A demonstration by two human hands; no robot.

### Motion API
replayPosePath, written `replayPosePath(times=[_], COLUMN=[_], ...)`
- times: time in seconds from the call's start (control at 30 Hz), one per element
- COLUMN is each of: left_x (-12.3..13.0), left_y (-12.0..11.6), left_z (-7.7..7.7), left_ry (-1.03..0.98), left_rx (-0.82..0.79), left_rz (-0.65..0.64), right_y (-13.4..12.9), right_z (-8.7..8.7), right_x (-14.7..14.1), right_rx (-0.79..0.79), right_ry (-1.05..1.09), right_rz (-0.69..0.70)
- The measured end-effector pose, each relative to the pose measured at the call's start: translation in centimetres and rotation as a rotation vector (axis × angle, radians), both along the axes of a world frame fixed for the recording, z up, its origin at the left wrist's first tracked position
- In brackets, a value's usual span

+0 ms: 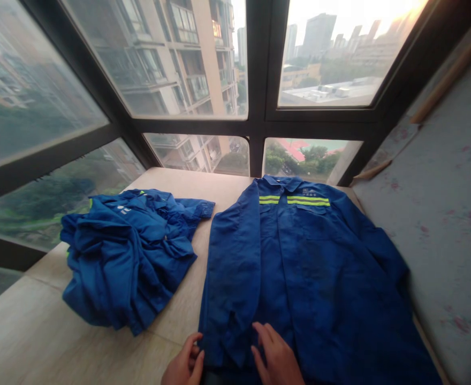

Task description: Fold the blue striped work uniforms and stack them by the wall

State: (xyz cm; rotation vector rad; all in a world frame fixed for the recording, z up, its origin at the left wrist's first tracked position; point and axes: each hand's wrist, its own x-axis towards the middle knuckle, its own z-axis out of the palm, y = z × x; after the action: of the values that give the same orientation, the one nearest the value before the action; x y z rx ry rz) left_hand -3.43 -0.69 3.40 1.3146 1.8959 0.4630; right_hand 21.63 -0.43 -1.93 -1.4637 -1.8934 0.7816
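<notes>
The jacket (316, 256) lies front up on the ledge (27, 321), collar towards the windows (203, 59) and near the papered wall (448, 230); one sleeve (235, 251) runs straight down along its front, the other angles out towards the wall. The left hand (184, 363) is at the jacket's lower left edge, fingers curled and the thumb a little apart; whether cloth is pinched there I cannot tell. The right hand (278, 355) is over the lower front beside the sleeve's end, fingers loosely bent and parted, gripping nothing that shows; whether its fingertips touch the cloth is unclear. The step in hand looks like settling that sleeve flat. The next move seems to call for a sure hold on cloth with both hands, keeping the sleeve straight. A crumpled blue garment (111, 262) lies apart on the left.
</notes>
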Motion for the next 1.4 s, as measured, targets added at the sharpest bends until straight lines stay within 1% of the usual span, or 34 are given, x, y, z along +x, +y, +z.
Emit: replayPosePath(times=[0.07,0.13,0.23,0.3,0.4,0.53,0.63,0.7,0.77,0.83,0.87,0.93,1.0,1.07,1.13,1.2,1.27,1.33,1.4], left_x=[0.0,0.3,0.6,0.6,0.3,-0.3,-0.4,-0.2,0.0,0.5,0.9,1.8,3.1,5.0,7.5,10.7,14.2,17.7,20.7], left_y=[0.0,0.2,0.6,0.6,0.5,0.2,0.0,0.0,0.1,0.6,1.0,2.0,3.3,4.7,6.1,7.4,8.7,10.2,11.7], left_z=[-0.3,-0.6,-1.2,-1.8,-2.8,-3.5,-3.4,-3.1,-2.8,-2.5,-2.3,-2.2,-2.2,-2.2,-2.2,-2.1,-2.0,-2.0,-2.3], left_ry=[0.104,0.179,0.227,0.240,0.253,0.269,0.306,0.353,0.419,0.477,0.495,0.505,0.489,0.463,0.441,0.430,0.436,0.460,0.478], left_rx=[0.045,0.121,0.206,0.225,0.229,0.237,0.250,0.282,0.342,0.422,0.463,0.537,0.597,0.651,0.695,0.723,0.738,0.742,0.744], left_rz=[-0.012,-0.023,-0.056,-0.073,-0.088,-0.115,-0.157,-0.190,-0.224,-0.260,-0.280,-0.326,-0.382,-0.440,-0.498,-0.566,-0.650,-0.726,-0.780], right_y=[0.1,0.2,0.7,1.0,1.1,0.4,0.1,0.1,0.2,0.4,0.5,0.9,1.4,2.1,2.9,3.7,4.5,5.2,5.7], right_z=[0.8,1.3,1.1,0.7,0.1,-0.3,-0.7,-1.1,-1.3,-1.0,-0.6,0.5,1.9,3.0,3.6,3.3,2.5,1.4,-0.1], right_x=[-1.1,-2.9,-5.2,-5.9,-5.7,-4.4,-3.8,-3.7,-3.7,-3.3,-2.8,-1.1,1.9,6.2,11.2,15.9,19.2,20.5,20.0], right_rx=[0.188,0.300,0.367,0.379,0.420,0.527,0.548,0.522,0.495,0.486,0.478,0.430,0.330,0.234,0.177,0.162,0.162,0.157,0.150], right_ry=[-0.124,-0.203,-0.331,-0.381,-0.347,-0.282,-0.287,-0.290,-0.267,-0.221,-0.199,-0.154,-0.114,-0.109,-0.173,-0.288,-0.406,-0.503,-0.570], right_rz=[0.051,0.065,0.024,0.019,0.053,0.189,0.226,0.253,0.309,0.343,0.337,0.291,0.222,0.105,-0.073,-0.218,-0.272,-0.259,-0.222])
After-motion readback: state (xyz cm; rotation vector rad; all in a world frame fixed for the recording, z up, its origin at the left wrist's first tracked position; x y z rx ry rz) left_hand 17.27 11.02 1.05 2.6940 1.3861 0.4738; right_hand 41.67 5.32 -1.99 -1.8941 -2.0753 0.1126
